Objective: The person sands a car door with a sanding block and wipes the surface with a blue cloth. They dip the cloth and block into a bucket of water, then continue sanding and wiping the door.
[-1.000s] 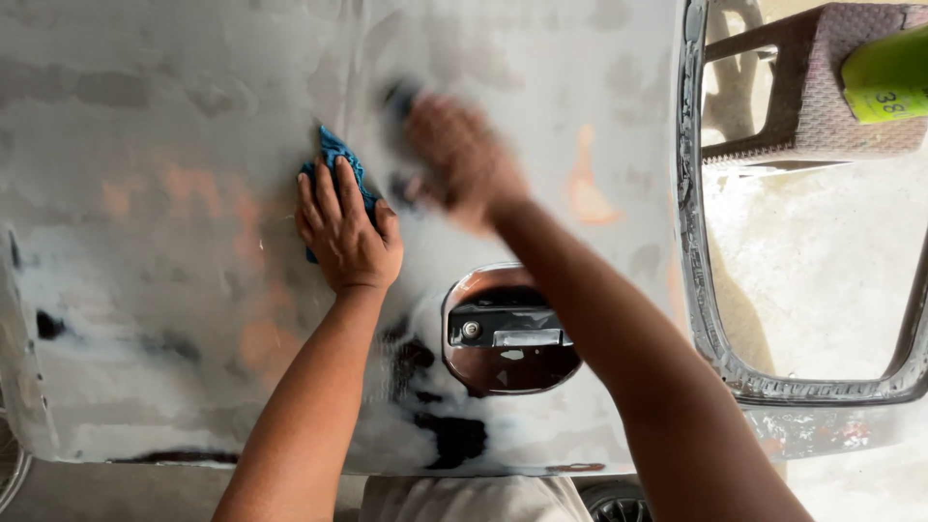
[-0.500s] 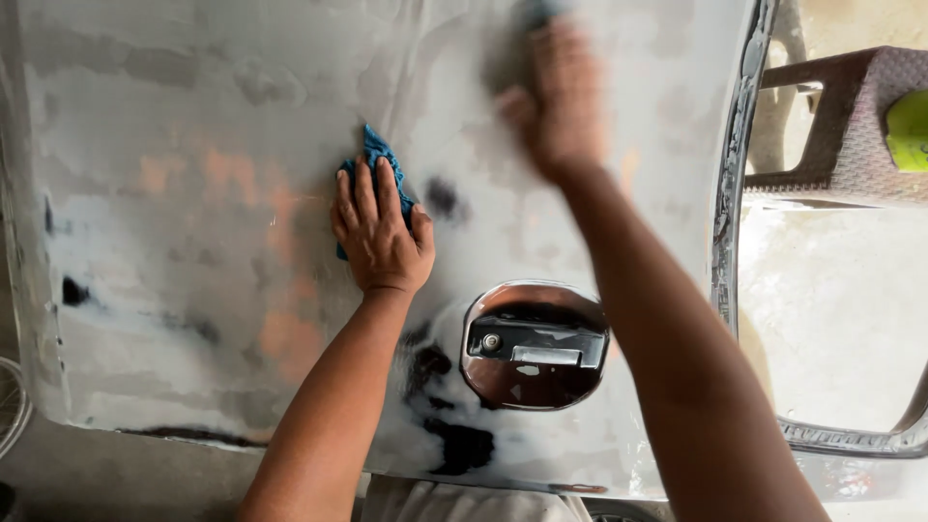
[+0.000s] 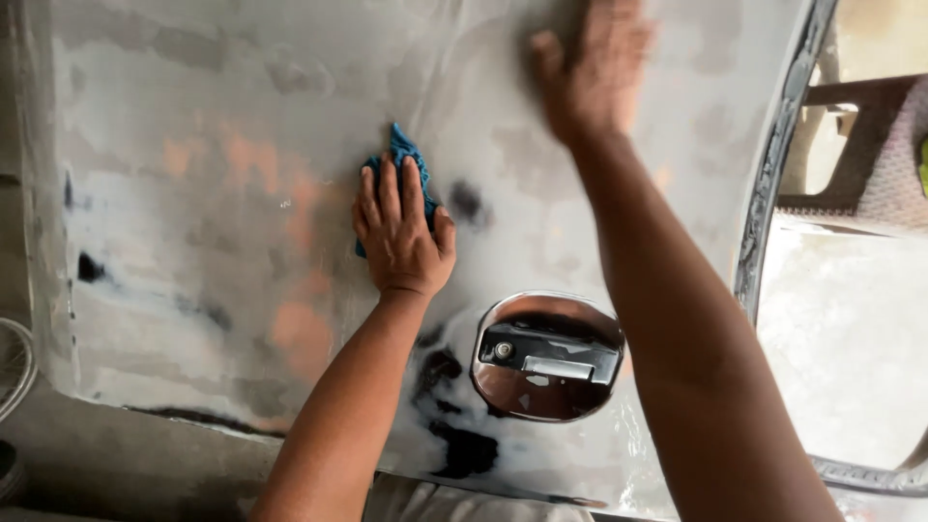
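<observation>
A sanded grey car door panel (image 3: 213, 126) with orange-pink filler patches and dark spots fills the view. My left hand (image 3: 401, 232) lies flat on the panel, pressing a blue cloth (image 3: 401, 155) under its fingers. My right hand (image 3: 590, 72) is blurred near the panel's top, pressed flat against the surface; whether something is under its palm cannot be told. A recessed door handle cup (image 3: 546, 356) with a metal latch sits below, between my two forearms.
The window frame edge (image 3: 773, 174) runs down the right side. Beyond it stands a dark woven stool (image 3: 870, 155) on a pale floor. A curved rim shows at the far left edge (image 3: 14, 372).
My right hand has swept up the panel from beside the left hand to near the top edge. My left hand and the cloth stayed put on the panel.
</observation>
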